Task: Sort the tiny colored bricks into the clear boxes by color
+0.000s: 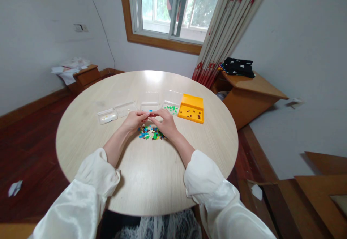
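My left hand and my right hand meet over the round table, fingertips pinched together at something too small to make out. Just below them lies a pile of small coloured pieces in blue, green, white, yellow and brown. Behind my fingers is a clear box with a few blue pieces, partly hidden. To its right, green pieces sit in another clear box. A yellow box with its lid open holds brown pieces. On the left, an open clear box holds a few pale pieces.
The round table has its near edge by my lap. Beyond it stand a wooden cabinet with dark cloth on top at the right, a small wooden stand with papers at the left, and a curtain beside the window.
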Motion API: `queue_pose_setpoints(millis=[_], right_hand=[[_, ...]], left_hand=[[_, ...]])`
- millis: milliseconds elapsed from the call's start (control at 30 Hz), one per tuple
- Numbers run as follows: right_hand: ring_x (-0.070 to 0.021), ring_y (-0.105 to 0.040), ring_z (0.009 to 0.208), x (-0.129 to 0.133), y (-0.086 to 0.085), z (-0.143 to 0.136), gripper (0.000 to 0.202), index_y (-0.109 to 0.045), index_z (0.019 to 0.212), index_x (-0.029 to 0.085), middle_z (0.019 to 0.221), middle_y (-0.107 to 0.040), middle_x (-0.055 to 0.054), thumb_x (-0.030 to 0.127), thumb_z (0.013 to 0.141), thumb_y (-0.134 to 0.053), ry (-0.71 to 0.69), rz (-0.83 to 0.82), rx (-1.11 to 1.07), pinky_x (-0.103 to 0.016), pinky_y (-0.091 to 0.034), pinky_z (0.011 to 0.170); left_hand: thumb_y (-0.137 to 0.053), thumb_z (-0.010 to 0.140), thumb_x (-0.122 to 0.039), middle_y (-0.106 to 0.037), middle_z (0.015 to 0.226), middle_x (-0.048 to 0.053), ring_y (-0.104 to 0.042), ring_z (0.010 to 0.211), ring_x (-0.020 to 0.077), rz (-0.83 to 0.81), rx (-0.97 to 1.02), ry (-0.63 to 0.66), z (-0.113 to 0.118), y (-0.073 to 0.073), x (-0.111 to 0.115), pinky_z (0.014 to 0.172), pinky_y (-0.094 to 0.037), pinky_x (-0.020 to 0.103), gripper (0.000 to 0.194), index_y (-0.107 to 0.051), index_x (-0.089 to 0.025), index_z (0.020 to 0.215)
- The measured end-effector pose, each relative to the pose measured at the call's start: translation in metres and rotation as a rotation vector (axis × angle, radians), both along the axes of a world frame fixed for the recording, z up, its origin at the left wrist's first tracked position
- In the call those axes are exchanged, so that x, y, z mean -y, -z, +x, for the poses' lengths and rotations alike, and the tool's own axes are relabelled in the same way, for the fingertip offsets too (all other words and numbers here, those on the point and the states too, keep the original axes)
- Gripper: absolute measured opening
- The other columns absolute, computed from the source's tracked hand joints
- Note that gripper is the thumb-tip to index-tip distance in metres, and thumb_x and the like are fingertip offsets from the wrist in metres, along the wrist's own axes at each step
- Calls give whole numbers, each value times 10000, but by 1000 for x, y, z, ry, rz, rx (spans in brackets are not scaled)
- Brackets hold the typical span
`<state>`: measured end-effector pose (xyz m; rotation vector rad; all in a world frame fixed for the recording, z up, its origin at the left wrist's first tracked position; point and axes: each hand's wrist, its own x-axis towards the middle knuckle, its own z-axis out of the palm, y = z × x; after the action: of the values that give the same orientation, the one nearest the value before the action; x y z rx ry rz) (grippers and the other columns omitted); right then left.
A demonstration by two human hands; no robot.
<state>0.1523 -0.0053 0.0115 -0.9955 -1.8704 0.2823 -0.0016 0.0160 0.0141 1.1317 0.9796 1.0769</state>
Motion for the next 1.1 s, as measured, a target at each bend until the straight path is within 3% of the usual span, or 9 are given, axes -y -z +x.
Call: queue_pose_setpoints(millis=[300,400,633,800,967,1100], right_hand=[[-170,-569,752,-1,1,0,147,-666,771,209,749,-659,-32,274,848,-559,51,18,-26,-323,-447,756],[-176,-579,783,-2,1,2,106,-647,777,210,771,-661,-33,252,829,-564,86,18,-63,-322,-455,749],[-151,-582,742,-19,-4,35,95,-597,784,184,804,-639,-31,272,796,-563,365,35,-342,-282,-466,713],[-151,-544,785,-31,-6,72,105,-580,768,177,811,-582,-21,270,783,-535,661,107,-496,-278,-450,707],[-185,-509,929,-34,-5,90,125,-620,826,180,927,-540,-54,219,777,-512,822,176,-517,-369,-386,912],[-197,-492,943,-36,-1,91,162,-624,861,186,925,-525,-56,200,777,-486,830,161,-536,-388,-368,927]], left_hand=[[-814,445,-435,-535,529,1,-434,531,91,15,-7,90,4,-4,5,507,-327,232,375,-688,-120,606],[-781,490,-461,-574,585,23,-437,534,97,41,-34,58,2,-4,4,505,-331,242,384,-696,-124,651],[-655,633,-413,-541,496,26,-397,480,98,172,-246,-220,-4,3,-5,479,-314,238,303,-597,-152,490],[-543,687,-303,-437,397,-17,-355,419,78,172,-301,-358,-4,1,-6,465,-291,216,334,-464,-168,392],[-526,691,-305,-433,395,-24,-346,405,76,178,-364,-390,-4,1,-6,455,-272,214,327,-470,-166,400],[-542,689,-352,-412,394,-30,-330,408,81,253,-444,-337,-4,2,-4,452,-261,224,328,-508,-163,423]])
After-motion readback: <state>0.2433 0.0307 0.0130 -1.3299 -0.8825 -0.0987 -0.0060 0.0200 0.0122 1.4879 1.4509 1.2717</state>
